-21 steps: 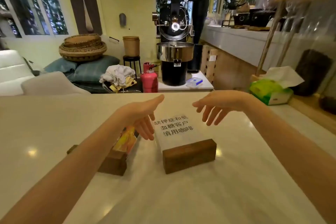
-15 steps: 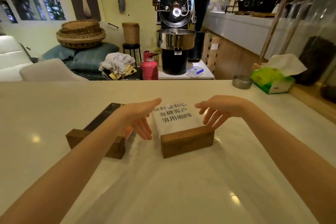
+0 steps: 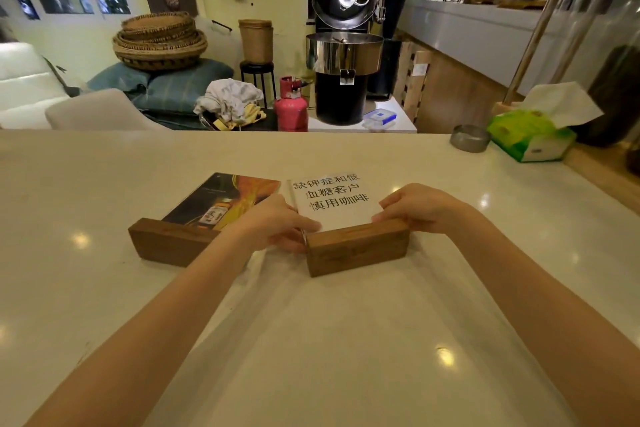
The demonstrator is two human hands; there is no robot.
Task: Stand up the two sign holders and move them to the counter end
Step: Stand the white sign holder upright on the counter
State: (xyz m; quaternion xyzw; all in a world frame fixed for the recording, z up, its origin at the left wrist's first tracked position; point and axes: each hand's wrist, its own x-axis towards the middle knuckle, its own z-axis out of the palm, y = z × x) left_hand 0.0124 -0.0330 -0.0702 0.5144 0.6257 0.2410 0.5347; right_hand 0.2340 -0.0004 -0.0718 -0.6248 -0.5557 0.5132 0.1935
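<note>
Nearest the camera, both forearms reached forward over the pale tabletop and met at the white-card sign holder. This holder lay flat on its back. Its wooden base block sat at the near end with its long axis running left to right, and the clear panel with black printed characters extended away toward the far side.

The left hand was closed around the left end of the block, thumb over the near corner of the panel. The right hand was curled over the right end, fingers on the block's top edge. Both hands were thus at the block, neither nearer than the other. Judgement: the lift would have to pivot the panel up about the block's long axis, the far edge rising toward the person.

Just left of it, nearly touching, lay the second sign holder, also flat, with a dark poster showing a bottle and orange swirl; no hand was on it.

Farther right, near the tabletop's far edge, stood a small metal dish and a green tissue pack.
</note>
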